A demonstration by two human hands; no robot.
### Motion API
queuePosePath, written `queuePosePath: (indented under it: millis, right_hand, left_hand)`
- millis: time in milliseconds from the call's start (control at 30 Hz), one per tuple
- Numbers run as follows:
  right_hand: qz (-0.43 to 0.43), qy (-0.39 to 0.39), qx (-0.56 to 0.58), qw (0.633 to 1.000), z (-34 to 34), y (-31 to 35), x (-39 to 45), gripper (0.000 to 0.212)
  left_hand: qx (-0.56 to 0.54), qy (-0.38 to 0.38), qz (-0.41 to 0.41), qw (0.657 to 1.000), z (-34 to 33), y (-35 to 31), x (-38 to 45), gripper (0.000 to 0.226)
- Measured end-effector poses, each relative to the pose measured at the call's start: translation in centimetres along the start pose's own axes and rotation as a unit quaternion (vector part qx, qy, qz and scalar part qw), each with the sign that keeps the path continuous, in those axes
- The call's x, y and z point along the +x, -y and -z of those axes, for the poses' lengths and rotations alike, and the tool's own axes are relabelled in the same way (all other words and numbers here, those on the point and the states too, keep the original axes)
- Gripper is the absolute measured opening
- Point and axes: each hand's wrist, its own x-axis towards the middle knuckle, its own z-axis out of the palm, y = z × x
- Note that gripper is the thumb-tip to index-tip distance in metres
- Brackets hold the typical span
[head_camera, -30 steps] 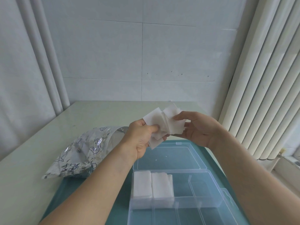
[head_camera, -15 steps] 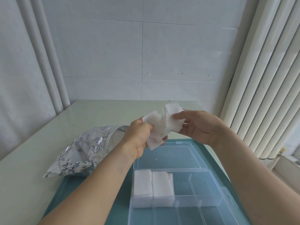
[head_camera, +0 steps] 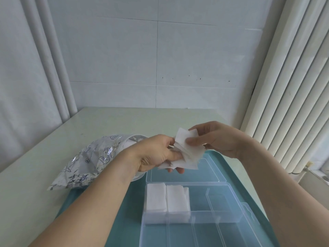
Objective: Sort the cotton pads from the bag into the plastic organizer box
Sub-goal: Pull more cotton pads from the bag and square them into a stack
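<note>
A loose bunch of white square cotton pads (head_camera: 188,154) is held in the air above the open lid (head_camera: 185,173) of the clear plastic organizer box (head_camera: 222,225). My left hand (head_camera: 158,154) grips the bunch from below and the left. My right hand (head_camera: 213,139) pinches the upper pads between thumb and fingers. Two neat stacks of pads (head_camera: 167,198) stand in the box's back-left compartment. The silver printed bag (head_camera: 89,157) lies on the table to the left, its mouth toward my left wrist.
The box sits on a teal tray (head_camera: 249,179) on a pale green table (head_camera: 106,125). Other compartments of the box hold nothing. A tiled wall stands behind; vertical blinds (head_camera: 292,86) hang at the right.
Both hands have come lower and a little nearer with the pads. The fanned pads are now bunched closer together between the hands.
</note>
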Motion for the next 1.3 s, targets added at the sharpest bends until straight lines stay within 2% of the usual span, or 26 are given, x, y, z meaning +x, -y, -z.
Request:
queuePosePath:
  millis: [67, 133, 267, 367, 467, 633, 767, 900, 1000, 1100, 1233, 1300]
  right_hand:
    - [0.002, -0.045, 0.023, 0.999, 0.1, 0.0, 0.1, 0.023]
    - [0.001, -0.074, 0.066, 0.995, 0.4, 0.0, 0.1, 0.02]
    - [-0.003, -0.064, 0.139, 0.988, 0.9, 0.2, 0.0, 0.023]
    - [0.003, -0.023, 0.075, 0.997, 0.5, 0.3, -0.3, 0.03]
    - [-0.006, -0.014, 0.074, 0.997, 0.2, 0.2, -0.2, 0.029]
    - [-0.011, -0.06, 0.074, 0.995, 0.2, 0.0, -0.1, 0.02]
    - [-0.001, -0.102, 0.116, 0.988, 0.3, -0.1, 0.2, 0.023]
    - [0.005, -0.122, 0.19, 0.974, 0.8, 0.3, 0.3, 0.019]
    - [0.034, -0.07, 0.2, 0.977, 1.4, 0.6, -0.1, 0.028]
    - [0.061, 0.005, 0.169, 0.984, 1.3, 0.7, -0.5, 0.037]
    - [0.093, -0.004, 0.142, 0.985, 0.9, 0.5, -0.3, 0.033]
    - [0.096, -0.009, 0.132, 0.986, 0.9, 0.4, -0.3, 0.028]
  left_hand:
    - [-0.019, -0.012, -0.007, 1.0, 0.0, 0.0, 0.0, 0.023]
    - [-0.042, -0.056, -0.015, 0.997, 0.0, 0.1, 0.2, 0.029]
    - [-0.044, -0.134, -0.027, 0.99, 0.4, 0.2, 0.5, 0.025]
    - [-0.018, -0.119, -0.022, 0.992, 0.4, 0.3, 0.5, 0.016]
    - [-0.057, -0.101, -0.014, 0.993, 0.3, 0.3, 0.6, 0.021]
    - [-0.154, -0.005, -0.013, 0.988, 0.8, -0.1, 0.4, 0.044]
    - [-0.157, 0.084, -0.044, 0.983, 1.2, -0.1, -0.2, 0.059]
    - [-0.141, 0.007, -0.008, 0.99, 0.8, 0.0, -0.2, 0.051]
    - [-0.179, -0.027, 0.032, 0.983, 0.7, 0.4, 0.1, 0.041]
    - [-0.143, -0.01, 0.035, 0.989, 0.7, 0.3, 0.3, 0.031]
    - [-0.177, 0.026, 0.043, 0.983, -0.2, 0.0, 0.3, 0.025]
    - [-0.219, 0.052, 0.053, 0.973, -0.6, -0.1, 0.4, 0.03]
